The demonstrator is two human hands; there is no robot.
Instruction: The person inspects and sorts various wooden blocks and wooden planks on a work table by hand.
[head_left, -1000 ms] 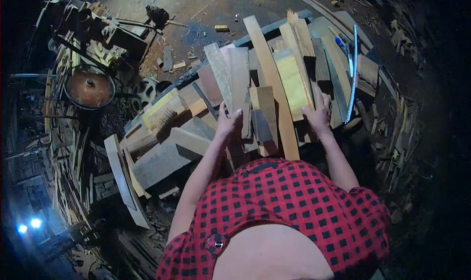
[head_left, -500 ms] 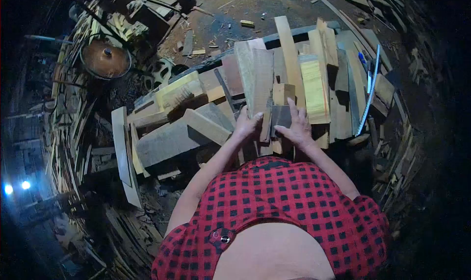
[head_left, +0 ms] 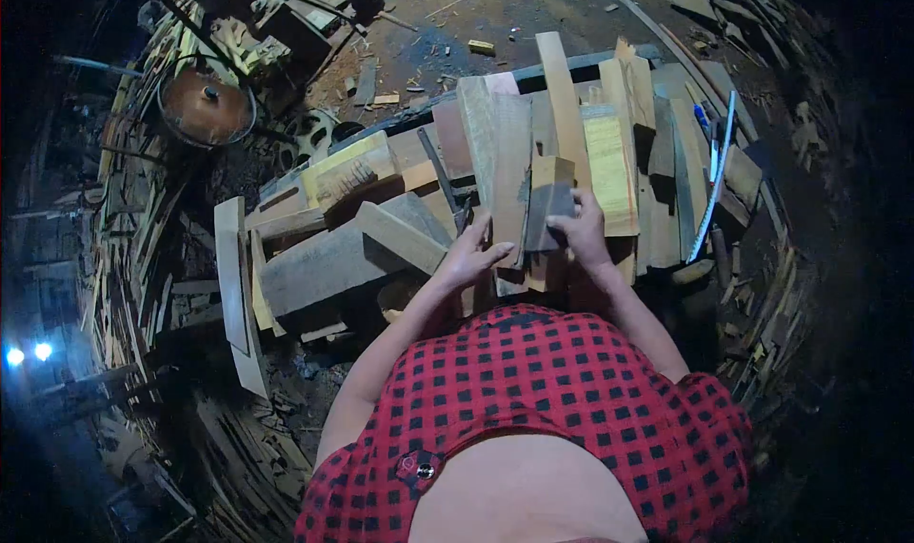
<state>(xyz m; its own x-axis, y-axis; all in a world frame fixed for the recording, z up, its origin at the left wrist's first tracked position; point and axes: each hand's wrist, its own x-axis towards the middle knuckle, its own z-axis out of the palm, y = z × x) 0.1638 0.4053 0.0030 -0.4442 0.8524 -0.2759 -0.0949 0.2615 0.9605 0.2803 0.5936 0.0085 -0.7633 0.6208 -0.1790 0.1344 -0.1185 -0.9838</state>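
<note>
My right hand is closed on the right side of a short wooden block, grey-brown with a paler upper end. Its thumb presses on the block's face while the fingers wrap over the far edge. Just left of that block lies a long brown board. At its lower left edge my left hand rests with thumb and fingers apart, the thumb tip over the board. A greyish board runs alongside, and a dark metal bar leans left of it. To the right is a yellow-faced block.
Many more offcuts cover the bench, including a wide grey plank and a long pale strip. A blue pen and a curved white strip lie at the right. A round rusty pan stands back left, beside heaped slats.
My right hand's fingers have gone from spread over the block to curled round its right side. The block has shifted and tilted. My left hand has slid slightly down, its thumb still at the board.
</note>
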